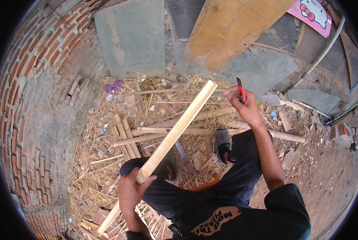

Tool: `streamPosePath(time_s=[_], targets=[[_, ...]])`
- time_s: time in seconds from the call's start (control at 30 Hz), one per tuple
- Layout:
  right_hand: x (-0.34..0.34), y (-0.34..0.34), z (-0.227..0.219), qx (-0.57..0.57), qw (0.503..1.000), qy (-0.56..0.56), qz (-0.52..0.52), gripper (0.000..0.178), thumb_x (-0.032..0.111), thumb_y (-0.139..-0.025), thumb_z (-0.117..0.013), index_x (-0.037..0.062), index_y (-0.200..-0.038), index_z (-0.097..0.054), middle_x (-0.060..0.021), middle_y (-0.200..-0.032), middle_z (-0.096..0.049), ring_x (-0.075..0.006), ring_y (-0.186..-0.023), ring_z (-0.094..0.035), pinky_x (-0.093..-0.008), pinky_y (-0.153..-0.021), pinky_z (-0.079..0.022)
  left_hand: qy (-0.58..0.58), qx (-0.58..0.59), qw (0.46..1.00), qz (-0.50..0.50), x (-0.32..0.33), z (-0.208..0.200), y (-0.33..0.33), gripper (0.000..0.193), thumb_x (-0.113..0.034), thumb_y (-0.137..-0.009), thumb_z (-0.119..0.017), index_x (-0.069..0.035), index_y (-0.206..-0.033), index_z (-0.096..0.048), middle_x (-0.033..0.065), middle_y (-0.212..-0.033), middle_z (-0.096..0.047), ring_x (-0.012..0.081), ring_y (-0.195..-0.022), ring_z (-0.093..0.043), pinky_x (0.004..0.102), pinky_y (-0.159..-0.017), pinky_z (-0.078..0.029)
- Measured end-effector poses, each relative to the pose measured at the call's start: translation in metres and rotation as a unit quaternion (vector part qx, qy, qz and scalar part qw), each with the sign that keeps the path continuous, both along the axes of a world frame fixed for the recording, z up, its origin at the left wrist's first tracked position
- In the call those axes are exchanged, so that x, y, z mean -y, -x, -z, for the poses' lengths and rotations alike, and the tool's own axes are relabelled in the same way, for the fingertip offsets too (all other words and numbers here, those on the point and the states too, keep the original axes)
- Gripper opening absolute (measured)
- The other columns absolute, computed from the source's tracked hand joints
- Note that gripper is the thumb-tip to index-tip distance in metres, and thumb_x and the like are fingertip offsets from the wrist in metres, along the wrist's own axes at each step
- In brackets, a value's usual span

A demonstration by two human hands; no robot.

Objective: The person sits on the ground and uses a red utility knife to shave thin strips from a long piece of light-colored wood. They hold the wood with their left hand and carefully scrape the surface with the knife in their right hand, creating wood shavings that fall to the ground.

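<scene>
My left hand (131, 192) is closed around a long pale split-bamboo strip (179, 128), which slants up and away to the right. Another pale length (109, 219) shows below that wrist; whether it is the same strip continuing, I cannot tell. Near the strip's far end, my right hand (246, 109) grips a red utility knife (242, 93) with its dark blade extended and pointing up. The blade is apart from the strip. My bent knees (243, 150) are spread below, and a greyish flat blade-like piece (181, 154) lies between my feet.
Bamboo poles (287, 136) and short wooden slats (125, 136) lie among straw and rubble. A brick wall (23, 132) rises at left. Grey sheets (133, 38) and a brown board (235, 28) lean at the back. A pale pipe (321, 54) slants at right.
</scene>
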State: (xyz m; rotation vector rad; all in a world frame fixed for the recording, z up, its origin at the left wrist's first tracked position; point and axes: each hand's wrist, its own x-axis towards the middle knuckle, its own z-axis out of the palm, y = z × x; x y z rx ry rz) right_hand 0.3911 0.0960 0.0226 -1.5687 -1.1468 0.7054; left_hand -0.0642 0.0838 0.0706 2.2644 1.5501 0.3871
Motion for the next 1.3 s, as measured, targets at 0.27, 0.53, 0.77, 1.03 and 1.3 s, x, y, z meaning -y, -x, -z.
streamPosePath(time_s=[0.27,0.53,0.77,1.03,1.3], targets=[[0.005,-0.004,0.001,0.275,0.952,0.111,0.073,0.036,0.024,-0.095,-0.078,0.0071,-0.127,-0.075,-0.0245,-0.093,-0.078,-0.0409,-0.089,-0.077,-0.0472,-0.082,-0.057,-0.138,-0.061,0.987,-0.054,-0.017,-0.031,0.027,0.049,-0.033,-0.085,-0.094,0.003,-0.11,-0.073,0.0158,-0.061,-0.057,0.03,-0.051,-0.047,0.0409,-0.054,-0.042],[0.006,-0.009,0.003,0.231,0.968,0.049,0.088,0.033,0.025,-0.094,-0.078,0.0077,-0.122,-0.077,-0.025,-0.09,-0.076,-0.0424,-0.084,-0.074,-0.0471,-0.078,-0.056,-0.37,0.152,0.901,-0.168,-0.091,-0.089,0.084,0.025,-0.021,-0.101,-0.081,0.0,-0.098,-0.066,0.0017,-0.06,-0.049,0.0096,-0.056,-0.04,0.0309,-0.053,-0.034],[0.004,-0.001,-0.001,0.189,0.98,0.03,0.056,0.032,0.025,-0.097,-0.077,0.0067,-0.123,-0.076,-0.0234,-0.09,-0.075,-0.0401,-0.08,-0.073,-0.0443,-0.076,-0.056,-0.368,0.553,0.745,-0.063,-0.091,-0.148,0.127,0.042,-0.046,-0.11,-0.062,-0.009,-0.091,-0.054,-0.0002,-0.068,-0.043,0.0099,-0.061,-0.043,0.0278,-0.059,-0.038],[0.004,0.029,-0.017,0.191,0.98,0.055,0.009,0.047,0.027,-0.097,-0.079,0.0108,-0.14,-0.067,-0.0213,-0.088,-0.075,-0.039,-0.079,-0.074,-0.0453,-0.076,-0.056,-0.269,0.758,0.589,0.073,-0.099,-0.122,0.048,0.057,-0.066,-0.106,-0.046,-0.011,-0.094,-0.051,0.0002,-0.066,-0.038,0.0146,-0.057,-0.038,0.0297,-0.06,-0.037],[0.007,0.034,-0.005,0.163,0.986,0.032,-0.017,0.061,0.02,-0.095,-0.081,0.0141,-0.151,-0.058,-0.02,-0.089,-0.077,-0.0346,-0.077,-0.075,-0.0422,-0.076,-0.057,-0.137,0.843,0.481,0.199,-0.115,-0.093,0.001,0.054,-0.058,-0.113,-0.046,-0.011,-0.086,-0.05,-0.0016,-0.056,-0.041,0.0092,-0.037,-0.037,0.0253,-0.041,-0.036]])
